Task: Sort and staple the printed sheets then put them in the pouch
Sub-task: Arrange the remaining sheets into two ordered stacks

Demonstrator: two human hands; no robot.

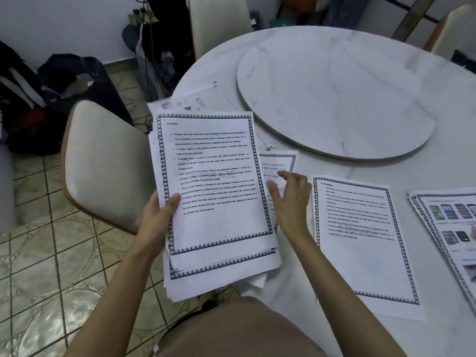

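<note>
- The round white marble table (401, 173) carries sorted piles: a bordered text sheet (360, 240) and picture pages (448, 220) further right.
- The uneven stack of printed sheets (213, 176) juts past the table's edge (tiled floor below). Gripped on one side only, its lower pages could slide out and scramble the order.
- The clear zip pouch (224, 99) lies flat beyond the stack, partly hidden.
- The left hand (157, 215) clasps the stack's left edge, thumb on top.
- The right hand (291, 199) hovers at the stack's right edge, fingers loosely spread and holding nothing.
- The top sheet reads "STORAGE", as heading and as watermark.

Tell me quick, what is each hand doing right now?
Left hand: grips the stack of printed sheets.
Right hand: open, holding nothing, beside the stack.
</note>
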